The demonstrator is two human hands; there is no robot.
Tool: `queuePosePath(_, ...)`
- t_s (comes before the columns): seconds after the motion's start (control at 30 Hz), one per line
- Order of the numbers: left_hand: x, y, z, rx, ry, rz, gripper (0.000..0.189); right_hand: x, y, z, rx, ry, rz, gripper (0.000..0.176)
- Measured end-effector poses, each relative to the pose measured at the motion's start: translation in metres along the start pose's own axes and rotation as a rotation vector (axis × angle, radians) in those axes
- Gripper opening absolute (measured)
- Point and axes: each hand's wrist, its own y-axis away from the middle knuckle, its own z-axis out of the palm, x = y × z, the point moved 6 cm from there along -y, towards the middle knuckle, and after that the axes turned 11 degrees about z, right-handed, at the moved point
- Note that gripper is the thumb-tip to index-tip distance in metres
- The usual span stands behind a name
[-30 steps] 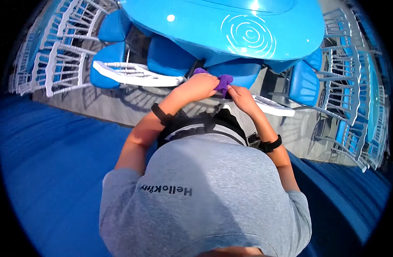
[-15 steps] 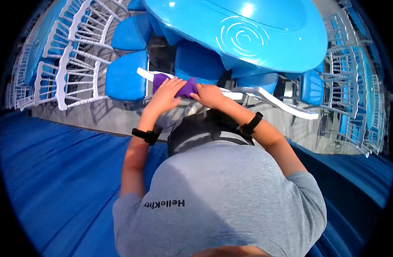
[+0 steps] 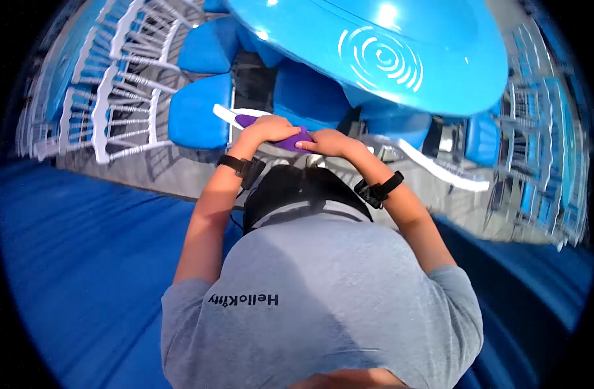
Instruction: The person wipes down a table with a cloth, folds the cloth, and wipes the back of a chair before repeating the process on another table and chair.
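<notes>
A purple cloth lies over the white top rail of a chair, in front of the round table. My left hand is closed round the cloth and the rail, with its fingers bent over the purple fabric. From the right, my right hand grips the cloth's other end, its thumb and fingers on the fabric. The two hands are close together, with purple cloth showing between them. Part of the rail is hidden under the hands and the cloth.
A glossy light-blue table stands ahead. Blue-seated chairs are at its left and right, with white spindle chair backs farther left. A white curved chair rail extends at the right. Blue fabric spreads behind me.
The view has shifted slightly. My left hand has moved right along the cloth, its fingers now bent instead of lying flat, and is closer to my right hand.
</notes>
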Motion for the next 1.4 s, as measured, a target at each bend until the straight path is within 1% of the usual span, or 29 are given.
queuePosePath(0.03,0.01,-0.003,0.0,-0.038,0.01,0.031,0.052,0.002,0.009,-0.003,0.044,0.057,0.044,0.068)
queuePosePath(0.07,0.024,-0.003,0.0,-0.05,0.046,0.102,0.053,0.006,0.018,-0.003,0.108,0.087,0.106,0.056)
queuePosePath(0.1,0.038,-0.003,0.0,-0.054,0.083,0.173,0.054,0.017,0.026,0.002,0.121,0.067,0.144,0.056)
queuePosePath(0.17,0.067,-0.012,0.007,-0.023,0.055,0.284,0.056,0.035,0.043,0.002,0.395,0.013,0.129,0.045)
queuePosePath(0.2,0.083,-0.013,0.009,-0.021,0.055,0.35,0.055,0.037,0.058,-0.003,0.435,-0.028,0.188,0.036)
queuePosePath(0.23,0.097,-0.013,0.009,-0.022,0.053,0.412,0.054,0.043,0.07,-0.003,0.607,-0.055,0.149,0.033)
queuePosePath(0.3,0.102,-0.017,0.012,-0.032,0.032,0.45,0.045,0.048,0.078,-0.002,0.736,-0.021,0.111,0.032)
queuePosePath(0.37,0.088,-0.012,0.009,-0.017,0.01,0.493,0.048,0.04,0.074,0.001,0.762,0.025,0.149,0.032)
queuePosePath(0.43,0.069,0.002,-0.002,-0.044,-0.031,0.424,0.051,0.015,0.063,-0.005,0.783,0.086,0.173,0.033)
queuePosePath(0.5,0.034,0.014,-0.012,-0.105,-0.022,0.397,0.052,-0.014,0.036,-0.001,0.629,0.102,0.306,0.035)
queuePosePath(0.57,-0.013,0.019,-0.02,-0.032,-0.169,0.365,0.044,-0.041,0.015,-0.004,0.722,-0.163,0.225,0.04)
queuePosePath(0.63,-0.033,0.047,-0.041,-0.043,-0.404,0.357,0.036,-0.067,-0.011,-0.004,0.631,-0.049,0.244,0.042)
queuePosePath(0.67,-0.046,0.053,-0.046,0.016,-0.418,0.397,0.034,-0.078,-0.021,-0.006,0.619,-0.045,0.243,0.042)
queuePosePath(0.7,-0.056,0.059,-0.051,0.077,-0.436,0.434,0.031,-0.088,-0.036,-0.004,0.502,0.023,0.291,0.044)
queuePosePath(0.73,-0.063,0.066,-0.057,0.129,-0.438,0.414,0.031,-0.094,-0.048,-0.003,0.391,0.09,0.337,0.047)
queuePosePath(0.77,-0.069,0.069,-0.058,0.128,-0.438,0.409,0.031,-0.101,-0.052,-0.008,0.389,0.089,0.332,0.047)
queuePosePath(0.83,-0.087,0.07,-0.067,0.224,-0.239,0.257,0.034,-0.113,-0.06,-0.014,0.347,-0.094,0.277,0.058)
queuePosePath(0.87,-0.097,0.064,-0.067,0.202,-0.147,0.231,0.037,-0.108,-0.069,-0.013,0.276,-0.168,0.268,0.073)
queuePosePath(0.9,-0.104,0.055,-0.068,0.204,-0.145,0.232,0.037,-0.104,-0.076,-0.015,0.276,-0.165,0.27,0.073)
queuePosePath(0.97,-0.12,0.037,-0.063,0.085,-0.118,0.157,0.041,-0.096,-0.087,-0.009,0.104,-0.237,0.299,0.085)
queuePosePath(1.0,-0.12,0.03,-0.06,0.004,-0.112,0.19,0.047,-0.098,-0.083,-0.01,0.033,-0.312,0.306,0.09)
queuePosePath(1.03,-0.119,0.023,-0.06,0.011,-0.109,0.196,0.047,-0.09,-0.087,-0.009,0.035,-0.304,0.312,0.09)
queuePosePath(1.1,-0.114,0.01,-0.047,-0.1,-0.093,0.213,0.052,-0.07,-0.095,0.001,-0.038,-0.55,0.327,0.083)
queuePosePath(1.13,-0.098,0.019,-0.051,-0.204,-0.096,0.199,0.058,-0.075,-0.078,-0.004,-0.05,-0.524,0.347,0.08)
queuePosePath(1.23,-0.076,0.009,-0.031,-0.22,-0.018,0.206,0.065,-0.058,-0.049,-0.003,-0.03,-0.401,0.291,0.082)
queuePosePath(1.3,-0.033,0.012,-0.021,-0.255,0.009,0.385,0.069,-0.031,-0.028,0.003,-0.004,-0.339,0.393,0.079)
queuePosePath(1.33,-0.016,0.01,-0.014,-0.247,0.016,0.431,0.069,-0.038,-0.003,-0.005,0.124,-0.313,0.404,0.076)
queuePosePath(1.37,0.0,0.007,-0.008,-0.24,0.028,0.479,0.069,-0.032,0.009,-0.006,0.143,-0.217,0.444,0.068)
queuePosePath(1.4,0.016,0.009,-0.008,-0.361,0.056,0.492,0.071,-0.034,0.023,-0.008,0.205,-0.209,0.453,0.066)
